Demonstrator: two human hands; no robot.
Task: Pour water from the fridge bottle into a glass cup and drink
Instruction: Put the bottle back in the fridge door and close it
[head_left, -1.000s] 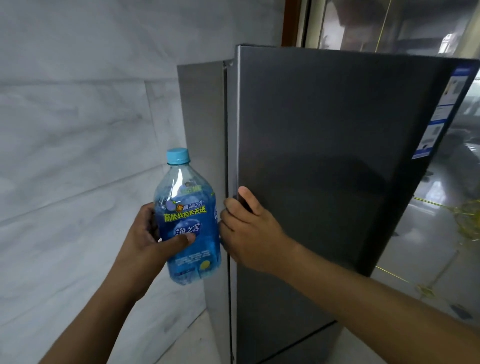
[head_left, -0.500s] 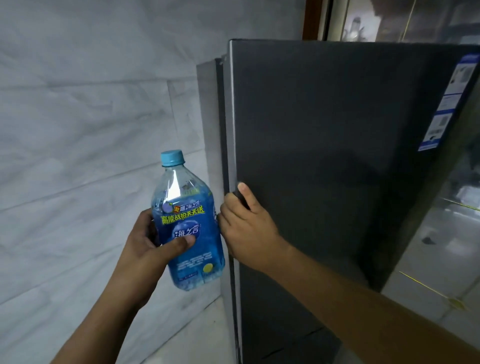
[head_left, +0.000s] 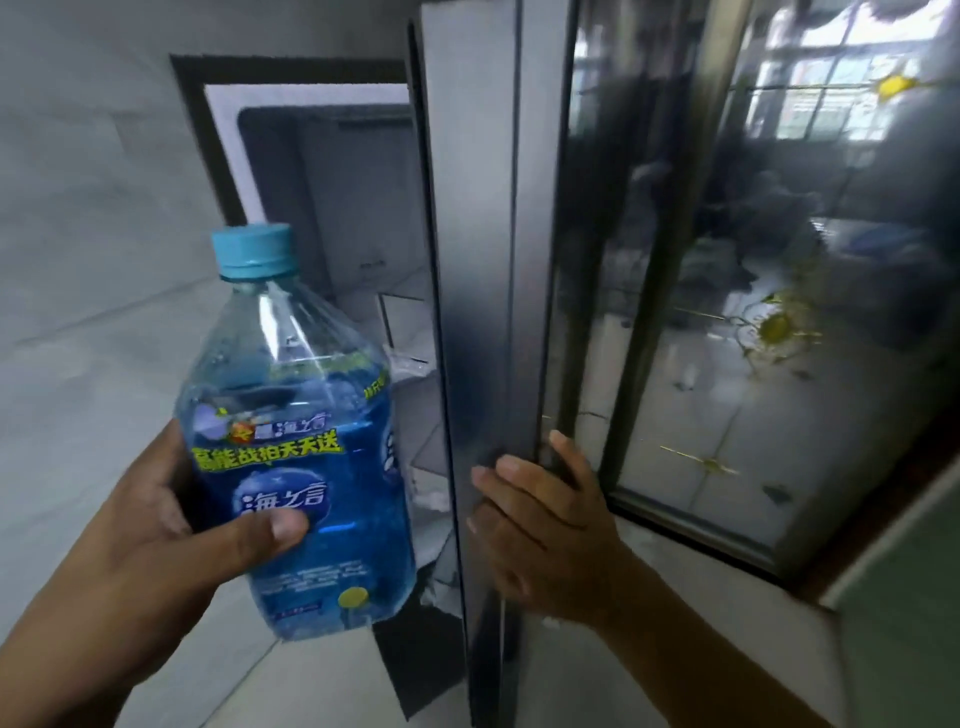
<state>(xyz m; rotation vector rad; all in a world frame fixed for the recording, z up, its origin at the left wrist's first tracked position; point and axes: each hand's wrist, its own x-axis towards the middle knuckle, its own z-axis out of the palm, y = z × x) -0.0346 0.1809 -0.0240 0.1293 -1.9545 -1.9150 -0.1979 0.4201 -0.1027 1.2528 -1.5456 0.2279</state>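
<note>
A clear plastic water bottle (head_left: 296, 441) with a blue label and a light blue cap stands upright in my left hand (head_left: 171, 525), which grips its lower body with the thumb across the label. My right hand (head_left: 540, 525) is wrapped around the edge of the grey fridge door (head_left: 478, 260), fingers curled over its front edge. The door is swung wide open and seen edge-on. Behind the bottle the fridge interior (head_left: 332, 197) shows white walls and shelves. No glass cup is in view.
A pale marble wall (head_left: 93, 260) fills the left. To the right of the door stands a glass cabinet panel (head_left: 753, 286) with reflections and a dark frame. Light floor tiles (head_left: 228, 691) show below the bottle.
The fridge door was shut in the earlier frames and has now swung open under my right hand, exposing the interior. The bottle stays in my left hand, now closer to the camera.
</note>
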